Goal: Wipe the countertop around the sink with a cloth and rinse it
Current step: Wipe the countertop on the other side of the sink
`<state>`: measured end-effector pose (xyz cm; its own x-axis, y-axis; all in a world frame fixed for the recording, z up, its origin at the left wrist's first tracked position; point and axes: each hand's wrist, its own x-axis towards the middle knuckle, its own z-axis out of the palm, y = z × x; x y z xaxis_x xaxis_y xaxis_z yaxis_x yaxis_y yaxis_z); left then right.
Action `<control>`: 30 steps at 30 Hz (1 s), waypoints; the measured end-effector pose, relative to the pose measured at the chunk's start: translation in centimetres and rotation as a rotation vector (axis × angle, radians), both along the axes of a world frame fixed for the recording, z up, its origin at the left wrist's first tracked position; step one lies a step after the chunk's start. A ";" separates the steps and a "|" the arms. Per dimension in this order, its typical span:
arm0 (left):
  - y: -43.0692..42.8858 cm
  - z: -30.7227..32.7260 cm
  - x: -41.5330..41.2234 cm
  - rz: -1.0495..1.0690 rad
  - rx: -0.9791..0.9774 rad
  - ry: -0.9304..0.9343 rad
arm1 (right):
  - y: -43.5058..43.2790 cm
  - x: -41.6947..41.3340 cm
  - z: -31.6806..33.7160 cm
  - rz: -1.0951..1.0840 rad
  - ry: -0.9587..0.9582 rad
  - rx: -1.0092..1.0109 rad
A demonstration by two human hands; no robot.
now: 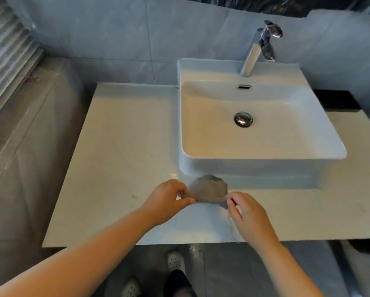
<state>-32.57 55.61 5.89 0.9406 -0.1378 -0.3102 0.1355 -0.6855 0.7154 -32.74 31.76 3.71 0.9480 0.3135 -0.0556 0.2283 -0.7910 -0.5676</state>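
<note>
Both hands are on the cloth point(208, 190) here, a small grey rag stretched between them just above the countertop point(124, 159). The left hand point(168, 201) pinches one corner between thumb and fingers, the right hand point(247, 213) pinches the opposite corner, and the far edge of the rag curls up and away from the fingertips, toward the sink point(263, 159) that stands just beyond them. It looks thin, limp and very light: it sags and folds on its own, with a loose thread trailing down below the right hand, so the edges seem frayed and could snag. Soft stuff like this wants either a corner pinch to spread it, as now, or a flat palm pressed on a folded pad for the wiping itself. No telling from this view whether it is wet or dry. Off past the right hand, at the back of the basin, the faucet point(255, 50) shows no water running, so rinsing looks to be ahead.
</note>
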 end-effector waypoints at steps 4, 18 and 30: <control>-1.0 -3.4 -1.5 -0.033 0.063 0.105 | -0.6 -2.1 -3.9 -0.020 0.191 0.010; 0.4 -6.1 0.7 0.236 0.348 -0.052 | 3.9 2.4 -7.4 0.279 0.010 -0.143; 5.8 -6.5 -4.7 0.268 0.364 -0.074 | 4.1 -0.4 -7.4 -0.027 0.114 0.134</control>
<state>-37.27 61.43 -0.60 0.9498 0.2189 -0.2237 0.2998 -0.8417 0.4491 -33.17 35.90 -3.69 0.9461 0.2995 -0.1230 0.1357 -0.7118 -0.6891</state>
